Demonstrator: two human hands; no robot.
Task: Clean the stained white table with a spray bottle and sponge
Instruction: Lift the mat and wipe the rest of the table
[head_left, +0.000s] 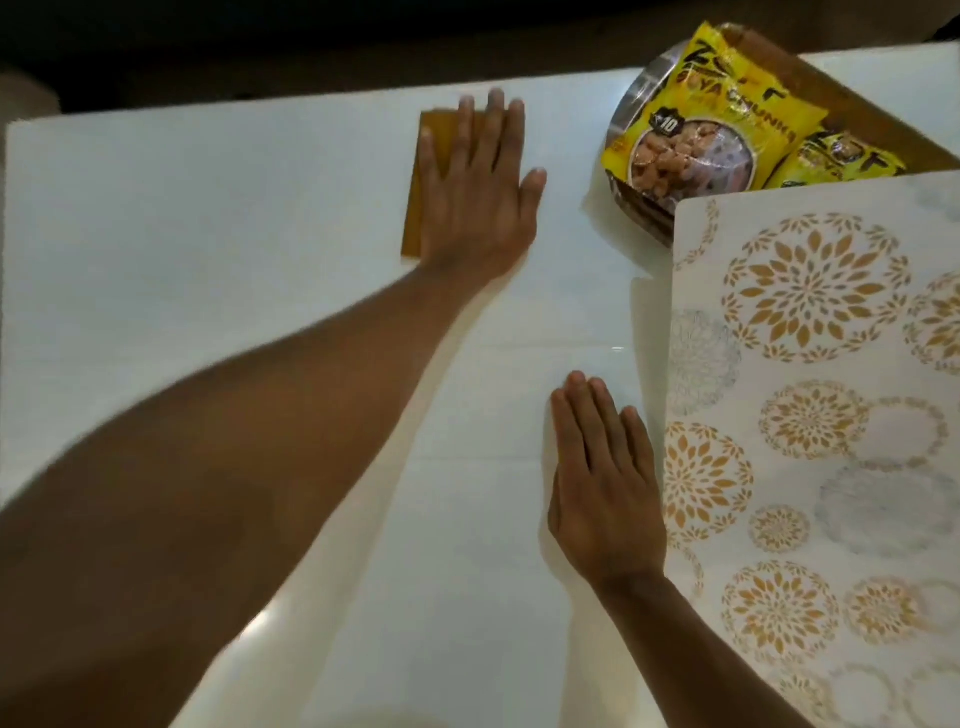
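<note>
My left hand (475, 192) lies flat with straight fingers on a thin yellow-brown sponge (423, 197), pressing it onto the white table (208, 234) toward the far edge. Only the left strip of the sponge shows from under the hand. My right hand (605, 483) rests flat on the table nearer to me, fingers straight and together, beside the edge of a patterned mat. No spray bottle is in view.
A white mat with gold and grey flower circles (821, 415) covers the right side of the table. Behind it stands a round metal tray (631, 93) holding yellow snack packets (701, 130). The table's far edge runs along the top, with darkness beyond.
</note>
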